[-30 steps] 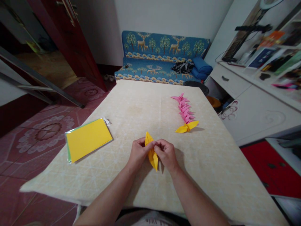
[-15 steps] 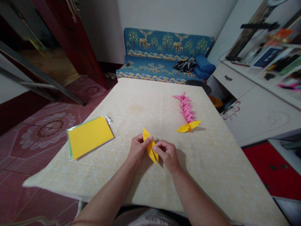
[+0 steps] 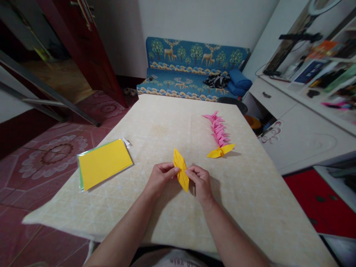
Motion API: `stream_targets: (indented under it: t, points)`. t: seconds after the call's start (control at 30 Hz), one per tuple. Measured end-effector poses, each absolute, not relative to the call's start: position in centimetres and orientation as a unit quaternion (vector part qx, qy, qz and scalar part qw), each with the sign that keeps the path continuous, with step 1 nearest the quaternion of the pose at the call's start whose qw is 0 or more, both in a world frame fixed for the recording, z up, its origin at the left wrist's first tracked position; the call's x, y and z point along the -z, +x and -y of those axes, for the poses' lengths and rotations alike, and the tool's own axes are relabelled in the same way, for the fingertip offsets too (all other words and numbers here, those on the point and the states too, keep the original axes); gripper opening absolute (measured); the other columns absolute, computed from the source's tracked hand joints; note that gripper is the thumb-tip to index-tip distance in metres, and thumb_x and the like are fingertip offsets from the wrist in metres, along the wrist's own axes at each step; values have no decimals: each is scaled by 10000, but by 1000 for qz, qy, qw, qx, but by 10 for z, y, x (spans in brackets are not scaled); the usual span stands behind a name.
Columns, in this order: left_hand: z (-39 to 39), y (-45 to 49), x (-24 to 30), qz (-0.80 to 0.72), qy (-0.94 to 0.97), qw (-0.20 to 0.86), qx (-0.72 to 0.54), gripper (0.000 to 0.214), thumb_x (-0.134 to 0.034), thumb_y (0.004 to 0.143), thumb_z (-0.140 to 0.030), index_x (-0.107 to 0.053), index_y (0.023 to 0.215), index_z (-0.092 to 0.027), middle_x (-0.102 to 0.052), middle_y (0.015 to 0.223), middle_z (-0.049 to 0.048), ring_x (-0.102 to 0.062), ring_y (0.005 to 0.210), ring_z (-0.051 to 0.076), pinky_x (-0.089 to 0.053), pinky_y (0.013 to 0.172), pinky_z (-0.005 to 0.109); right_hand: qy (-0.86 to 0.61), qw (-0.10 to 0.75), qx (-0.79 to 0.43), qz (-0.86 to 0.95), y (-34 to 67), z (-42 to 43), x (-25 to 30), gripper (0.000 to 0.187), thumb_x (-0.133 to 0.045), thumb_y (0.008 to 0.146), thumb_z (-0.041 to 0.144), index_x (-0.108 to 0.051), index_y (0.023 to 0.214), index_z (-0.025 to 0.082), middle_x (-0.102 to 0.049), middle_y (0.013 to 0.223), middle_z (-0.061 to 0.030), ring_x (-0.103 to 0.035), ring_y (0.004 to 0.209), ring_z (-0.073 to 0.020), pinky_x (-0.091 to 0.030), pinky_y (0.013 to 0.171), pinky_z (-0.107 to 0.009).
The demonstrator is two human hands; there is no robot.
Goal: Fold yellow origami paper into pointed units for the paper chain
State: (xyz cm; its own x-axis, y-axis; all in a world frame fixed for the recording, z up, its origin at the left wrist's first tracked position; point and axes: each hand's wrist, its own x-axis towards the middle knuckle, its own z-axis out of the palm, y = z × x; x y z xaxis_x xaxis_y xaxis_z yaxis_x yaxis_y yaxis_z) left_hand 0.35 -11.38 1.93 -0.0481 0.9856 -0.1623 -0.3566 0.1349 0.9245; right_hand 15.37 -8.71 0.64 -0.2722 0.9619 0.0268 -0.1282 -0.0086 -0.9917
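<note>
A folded yellow paper piece [image 3: 181,169], pointed at both ends, stands between my hands above the cream table [image 3: 155,122]. My left hand [image 3: 159,178] pinches its left edge with fingers closed. On the other side, my right hand [image 3: 201,183] pinches the right edge. Further back and to the right lies a chain of pink folded paper pieces [image 3: 218,130] with one yellow piece [image 3: 219,151] at its near end.
A clear packet of yellow sheets [image 3: 104,163] lies at the table's left edge. A blue patterned sofa [image 3: 191,70] is behind the table, a white cabinet [image 3: 300,126] to the right, a dark red door [image 3: 91,52] at the left.
My hands have turned the yellow piece a little and moved from its middle to its side edges. The camera shifted slightly.
</note>
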Motion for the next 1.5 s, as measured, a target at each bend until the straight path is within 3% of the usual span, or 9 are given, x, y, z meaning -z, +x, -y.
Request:
stream_targets:
  t: [0.23, 0.53, 0.63, 0.77, 0.93, 1.1, 1.27, 1.5]
  points:
    - [111, 9, -17, -494, 303, 558, -594, 263, -795, 580, -241, -715, 804, -131, -706, 657, 41, -597, 525, 114, -457, 549, 216, -421, 449, -534, 580, 150, 88, -5, 175, -594, 773, 331, -579, 725, 163, -530, 649, 14, -497, 591, -112, -392, 536, -204]
    - [110, 12, -9, -526, 325, 498, -609, 295, -768, 616, -236, -635, 848, -114, -688, 656, 39, -610, 557, 118, -464, 553, 208, -436, 459, -511, 581, 148, 87, -2, 202, -593, 780, 340, -574, 683, 164, -536, 618, 14, -508, 563, -110, -406, 525, -203]
    - [109, 11, -10, -520, 314, 509, -610, 327, -772, 610, -238, -616, 866, -106, -702, 719, 72, -633, 610, 138, -489, 600, 238, -437, 476, -517, 562, 147, 86, -1, 177, -607, 774, 336, -579, 821, 167, -576, 661, 2, -550, 587, -123, -437, 542, -209]
    - [109, 11, -11, -502, 311, 512, -623, 390, -779, 596, -242, -579, 908, -121, -696, 708, 59, -637, 610, 141, -493, 600, 244, -437, 498, -497, 560, 147, 86, 0, 292, -618, 766, 306, -537, 1018, 183, -609, 688, 3, -572, 600, -127, -452, 560, -210]
    - [110, 10, -10, -486, 309, 506, -642, 436, -789, 573, -269, -525, 906, -172, -692, 707, 26, -647, 611, 148, -490, 586, 243, -432, 488, -500, 570, 147, 85, 0, 217, -600, 774, 311, -585, 951, 187, -621, 725, -15, -589, 640, -141, -473, 603, -229]
    - [109, 11, -10, -477, 317, 515, -638, 356, -786, 574, -238, -592, 861, -155, -691, 721, 31, -644, 642, 144, -491, 614, 244, -422, 483, -522, 562, 148, 84, -1, 256, -611, 758, 295, -563, 983, 182, -611, 706, -11, -592, 631, -144, -479, 581, -230]
    - [108, 12, -10, -471, 320, 518, -639, 251, -782, 579, -190, -644, 782, -138, -685, 730, 26, -632, 652, 123, -484, 640, 227, -418, 477, -508, 583, 149, 84, 1, 168, -619, 754, 279, -561, 878, 182, -611, 779, -24, -595, 690, -148, -477, 611, -233]
    - [110, 13, -16, -466, 329, 530, -628, 213, -772, 611, -248, -703, 788, -151, -709, 758, 49, -635, 658, 147, -488, 644, 251, -421, 452, -534, 577, 149, 84, -3, 164, -627, 748, 319, -582, 773, 163, -584, 690, 1, -542, 602, -119, -439, 544, -203]
